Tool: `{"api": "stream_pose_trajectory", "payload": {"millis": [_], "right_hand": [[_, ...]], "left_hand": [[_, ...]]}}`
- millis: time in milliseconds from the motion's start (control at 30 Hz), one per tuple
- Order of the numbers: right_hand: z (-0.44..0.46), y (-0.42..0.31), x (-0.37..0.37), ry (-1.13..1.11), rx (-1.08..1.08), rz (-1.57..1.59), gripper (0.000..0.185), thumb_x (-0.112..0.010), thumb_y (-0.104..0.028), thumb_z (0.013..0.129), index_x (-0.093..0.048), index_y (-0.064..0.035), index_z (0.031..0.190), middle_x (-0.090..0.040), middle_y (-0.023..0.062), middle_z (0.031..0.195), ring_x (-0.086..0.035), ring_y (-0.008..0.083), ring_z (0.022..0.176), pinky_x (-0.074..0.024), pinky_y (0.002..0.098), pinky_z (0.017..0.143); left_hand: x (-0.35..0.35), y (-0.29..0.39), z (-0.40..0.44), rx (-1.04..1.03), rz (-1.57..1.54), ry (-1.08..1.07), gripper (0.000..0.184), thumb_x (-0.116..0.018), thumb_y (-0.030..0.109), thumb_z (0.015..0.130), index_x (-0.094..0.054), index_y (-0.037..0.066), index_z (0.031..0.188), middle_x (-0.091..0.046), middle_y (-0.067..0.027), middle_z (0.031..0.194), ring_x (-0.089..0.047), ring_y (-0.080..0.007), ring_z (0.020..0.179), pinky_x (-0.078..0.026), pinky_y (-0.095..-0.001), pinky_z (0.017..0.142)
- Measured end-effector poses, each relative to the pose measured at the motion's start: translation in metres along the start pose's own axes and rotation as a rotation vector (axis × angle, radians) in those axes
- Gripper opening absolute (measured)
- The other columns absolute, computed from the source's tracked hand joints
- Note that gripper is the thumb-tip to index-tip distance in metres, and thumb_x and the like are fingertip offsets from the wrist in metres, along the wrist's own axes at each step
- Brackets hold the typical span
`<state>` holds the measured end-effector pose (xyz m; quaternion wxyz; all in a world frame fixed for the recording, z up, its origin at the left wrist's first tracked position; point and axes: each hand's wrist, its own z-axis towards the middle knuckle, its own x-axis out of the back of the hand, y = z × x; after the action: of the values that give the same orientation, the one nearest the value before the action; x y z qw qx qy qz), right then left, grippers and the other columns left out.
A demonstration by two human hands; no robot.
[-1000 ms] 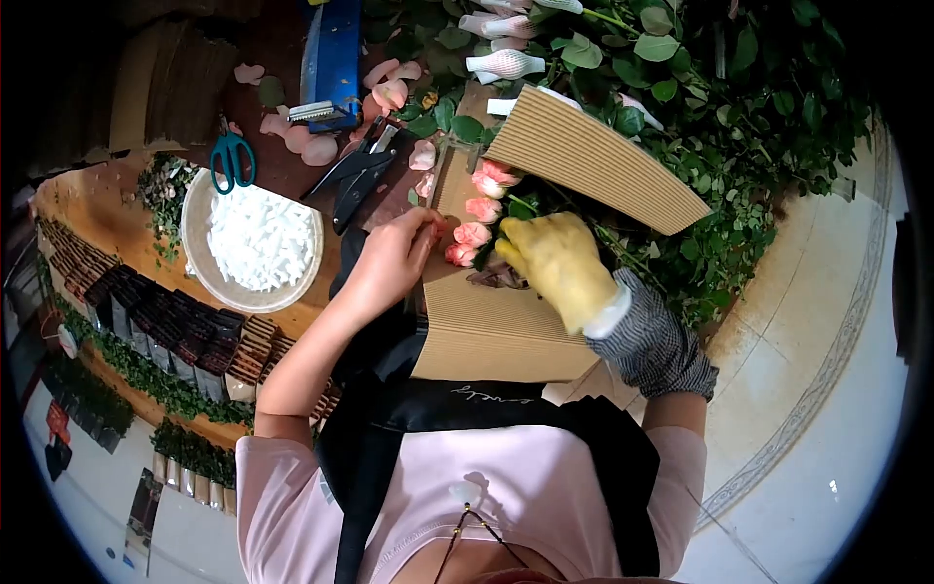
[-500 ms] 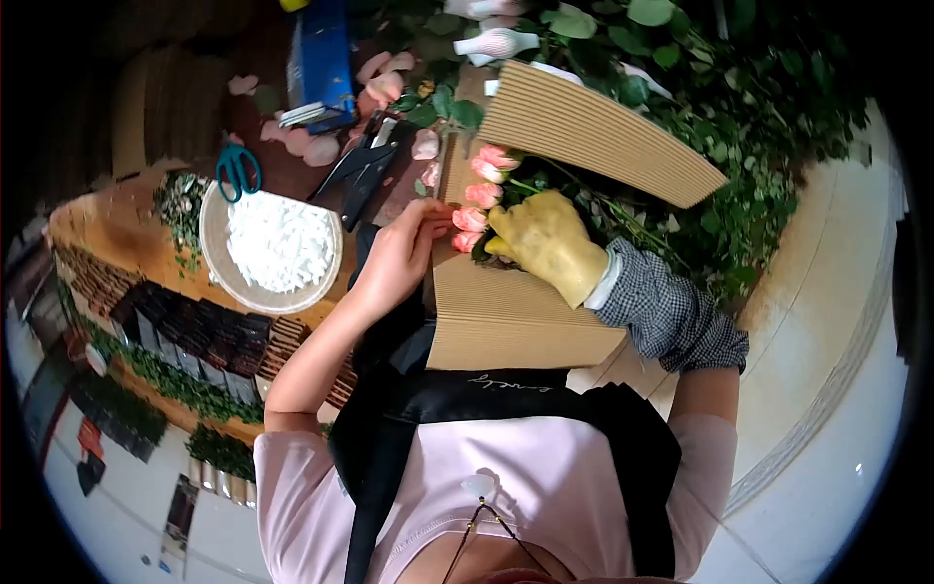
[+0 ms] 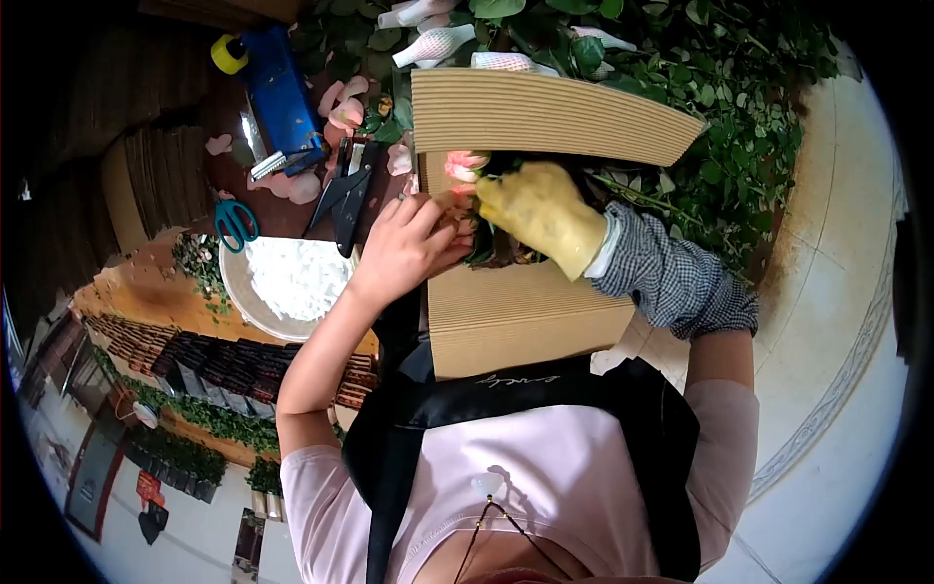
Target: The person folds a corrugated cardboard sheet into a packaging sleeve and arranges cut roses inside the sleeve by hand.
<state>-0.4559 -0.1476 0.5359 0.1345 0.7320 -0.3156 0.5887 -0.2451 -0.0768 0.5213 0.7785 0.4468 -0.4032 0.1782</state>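
Observation:
Pink roses point(image 3: 464, 164) lie on the corrugated cardboard point(image 3: 530, 316), their heads toward the left and partly covered by my hands. My bare left hand point(image 3: 413, 241) has its fingers curled over the lower rose heads. My right hand point(image 3: 545, 216), in a yellow rubber glove with a checked sleeve cover, is closed around the roses just behind their heads. Green stems point(image 3: 647, 204) run out to the right beyond the glove. A raised cardboard flap point(image 3: 555, 109) stands above the roses.
To the left are a bowl of white pieces point(image 3: 297, 277), teal-handled scissors point(image 3: 235, 226), a black stapler point(image 3: 345, 200) and a blue box point(image 3: 280, 92) with yellow tape point(image 3: 229, 54). White foam net sleeves point(image 3: 435, 45) and leafy stems point(image 3: 739, 127) lie at the back.
My left hand has moved over the lower rose heads and now covers them. The cardboard flap sits further left and more level. My right hand stays nearly in place; the view has shifted somewhat.

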Motion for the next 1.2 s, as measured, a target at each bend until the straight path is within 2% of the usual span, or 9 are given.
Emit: {"api": "stream_pose_trajectory", "payload": {"millis": [200,267,333,567,700,800,900,1133,1200], "right_hand": [[-0.01,0.006,0.012,0.195,0.169,-0.032,0.027,-0.071,-0.035,0.087,-0.067,-0.0128,0.102,-0.066,0.0025,0.068,-0.066,0.0218,0.067,-0.0519,0.0368,0.062],[-0.012,0.001,0.03,0.116,-0.219,0.129,0.028,-0.072,-0.034,0.087,-0.066,-0.0113,0.102,-0.066,0.0025,0.067,-0.067,0.0225,0.068,-0.0539,0.0377,0.062],[-0.005,0.01,0.018,0.175,-0.226,0.082,0.027,-0.07,-0.034,0.09,-0.065,-0.012,0.105,-0.065,0.0034,0.065,-0.067,0.0235,0.065,-0.0556,0.0378,0.06],[0.016,0.015,-0.009,0.385,-0.019,-0.166,0.036,-0.068,-0.032,0.091,-0.064,-0.0136,0.122,-0.069,0.0061,0.093,-0.068,0.0224,0.085,-0.0571,0.038,0.073],[-0.002,0.011,0.029,-0.057,-0.117,0.175,0.038,-0.07,-0.028,0.089,-0.065,-0.0121,0.123,-0.065,0.0068,0.094,-0.065,0.026,0.086,-0.0545,0.0419,0.07],[-0.008,0.008,0.042,0.236,-0.093,0.116,0.038,-0.071,-0.028,0.089,-0.065,-0.0116,0.123,-0.065,0.0062,0.086,-0.065,0.0259,0.081,-0.0542,0.0392,0.07],[0.005,-0.002,0.026,0.106,-0.181,-0.047,0.038,-0.071,-0.031,0.088,-0.064,-0.01,0.12,-0.065,0.0092,0.093,-0.065,0.0273,0.084,-0.054,0.04,0.072],[0.012,0.002,-0.008,0.256,-0.13,-0.256,0.044,-0.064,-0.042,0.093,-0.061,-0.0135,0.127,-0.066,0.0091,0.088,-0.067,0.0243,0.077,-0.0557,0.0355,0.064],[0.013,-0.005,0.003,0.137,-0.175,-0.276,0.036,-0.062,-0.031,0.092,-0.063,-0.0113,0.123,-0.068,0.006,0.084,-0.068,0.0216,0.073,-0.055,0.0337,0.06]], "left_hand": [[-0.001,-0.003,-0.001,0.062,-0.101,-0.08,0.023,-0.081,0.018,0.072,-0.066,0.007,0.085,-0.063,-0.0031,0.108,-0.061,-0.0231,0.083,-0.053,-0.0352,0.072],[0.001,0.001,-0.002,0.104,-0.116,-0.082,0.022,-0.081,0.018,0.073,-0.067,0.007,0.086,-0.064,-0.0025,0.108,-0.061,-0.0223,0.081,-0.054,-0.0349,0.071],[0.002,0.0,0.001,0.104,-0.163,-0.049,0.022,-0.081,0.017,0.073,-0.068,0.007,0.088,-0.065,-0.0024,0.11,-0.062,-0.0223,0.079,-0.054,-0.0352,0.071],[0.01,0.0,0.013,-0.016,0.083,0.034,0.022,-0.078,0.021,0.076,-0.07,0.011,0.095,-0.065,-0.0001,0.107,-0.058,-0.0201,0.084,-0.048,-0.0333,0.072],[-0.006,-0.005,0.013,0.009,0.132,0.039,0.024,-0.078,0.024,0.076,-0.069,0.01,0.093,-0.064,-0.0012,0.103,-0.056,-0.0218,0.085,-0.046,-0.034,0.073],[-0.01,-0.005,0.009,0.052,0.1,0.067,0.023,-0.078,0.025,0.076,-0.069,0.009,0.091,-0.063,-0.0024,0.1,-0.057,-0.023,0.084,-0.047,-0.0348,0.072],[-0.009,-0.003,0.007,0.081,0.063,0.074,0.024,-0.078,0.023,0.077,-0.069,0.009,0.093,-0.064,-0.0027,0.103,-0.058,-0.024,0.086,-0.047,-0.0348,0.073],[0.016,0.016,0.001,0.421,-0.184,0.331,0.016,-0.071,-0.001,0.085,-0.067,0.001,0.101,-0.069,-0.0113,0.104,-0.067,-0.0259,0.088,-0.053,-0.035,0.075],[0.026,0.033,0.012,0.737,-0.883,0.217,0.011,-0.066,0.003,0.094,-0.066,-0.001,0.104,-0.07,-0.0109,0.096,-0.068,-0.0177,0.083,-0.054,-0.0305,0.072]]}}
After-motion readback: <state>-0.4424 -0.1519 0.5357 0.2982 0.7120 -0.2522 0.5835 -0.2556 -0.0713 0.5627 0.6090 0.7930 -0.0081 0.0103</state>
